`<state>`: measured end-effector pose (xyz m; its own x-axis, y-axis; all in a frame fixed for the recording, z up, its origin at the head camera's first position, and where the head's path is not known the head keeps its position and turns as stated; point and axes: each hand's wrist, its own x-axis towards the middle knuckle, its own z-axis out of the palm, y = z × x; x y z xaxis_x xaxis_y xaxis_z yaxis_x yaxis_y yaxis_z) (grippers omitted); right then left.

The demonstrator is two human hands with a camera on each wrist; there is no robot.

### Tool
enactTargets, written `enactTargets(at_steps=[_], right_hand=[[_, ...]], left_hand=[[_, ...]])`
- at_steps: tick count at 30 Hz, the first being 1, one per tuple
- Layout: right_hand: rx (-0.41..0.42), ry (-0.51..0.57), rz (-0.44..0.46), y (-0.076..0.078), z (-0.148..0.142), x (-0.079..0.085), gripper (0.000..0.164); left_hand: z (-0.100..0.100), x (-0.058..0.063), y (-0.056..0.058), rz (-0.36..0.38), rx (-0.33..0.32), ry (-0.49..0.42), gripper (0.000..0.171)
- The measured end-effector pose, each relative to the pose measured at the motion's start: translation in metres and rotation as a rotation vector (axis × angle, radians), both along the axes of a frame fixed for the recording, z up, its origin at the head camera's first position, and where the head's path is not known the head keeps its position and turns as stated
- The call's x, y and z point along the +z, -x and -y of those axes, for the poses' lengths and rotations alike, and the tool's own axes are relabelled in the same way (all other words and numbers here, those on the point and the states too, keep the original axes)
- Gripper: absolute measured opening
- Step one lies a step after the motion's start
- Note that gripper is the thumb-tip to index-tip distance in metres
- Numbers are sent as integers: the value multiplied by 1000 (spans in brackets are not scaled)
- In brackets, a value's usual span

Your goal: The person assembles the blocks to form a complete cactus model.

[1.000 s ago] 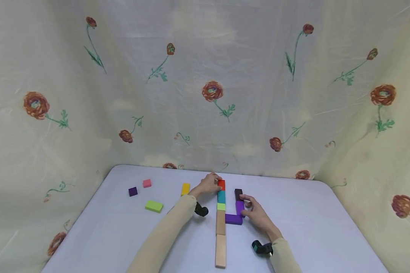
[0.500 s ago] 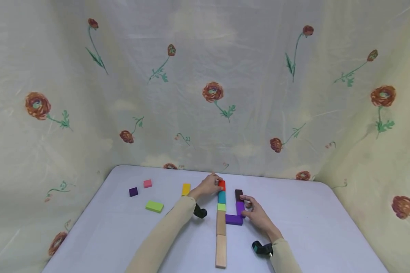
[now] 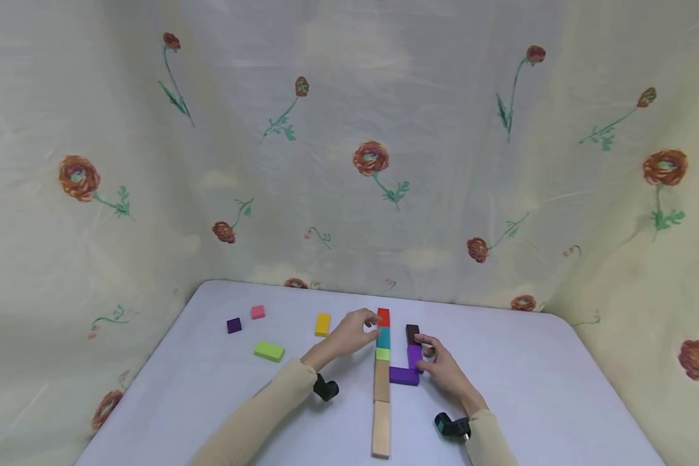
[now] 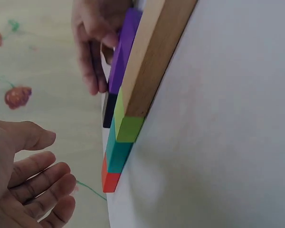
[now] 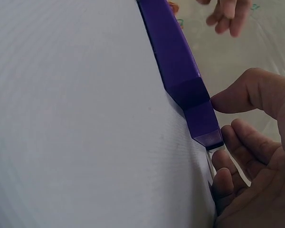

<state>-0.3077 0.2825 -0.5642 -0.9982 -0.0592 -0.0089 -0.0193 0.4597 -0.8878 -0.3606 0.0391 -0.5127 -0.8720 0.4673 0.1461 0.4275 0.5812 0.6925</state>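
In the head view my left hand (image 3: 352, 331) hovers just left of the red block (image 3: 384, 317) and the teal block (image 3: 384, 337). It holds nothing; its fingers (image 4: 40, 183) are loosely spread in the left wrist view. My right hand (image 3: 447, 374) rests against the right side of a short column, a purple block (image 3: 415, 356) with a dark block (image 3: 412, 334) beyond it. Its thumb (image 5: 237, 97) touches purple in the right wrist view. A second purple block (image 3: 404, 376) lies crosswise, joining the column to a long row with a small green block (image 3: 382, 354) and two wooden blocks (image 3: 382, 380).
Left on the white table (image 3: 169, 401) lie a yellow block (image 3: 323, 324), a lime green block (image 3: 269, 351), a pink block (image 3: 258, 312) and a dark purple block (image 3: 234, 325). A flowered curtain (image 3: 338, 259) stands behind the table's far edge.
My left hand has let go of the red block and drawn back toward me and slightly left. The right hand stays by the purple block; the blocks keep their arrangement.
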Motion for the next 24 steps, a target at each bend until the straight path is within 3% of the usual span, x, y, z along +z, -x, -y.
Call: enactTargets(at_steps=[7,14,19,24], right_hand=[[8,-19,-4,-2,0,2,60],[4,-28,-1,-4,-2,1,60],[10,-20,2,-4,-2,1,61],[16,-27,0,-2,1,2,60]], left_hand=[[19,-3,-38,-47,-47,30,31],[33,-7,-68,19,-33,108,31],[62,-2,-75,60,-19,140,32],[104,4,-66,7,8,179,36]])
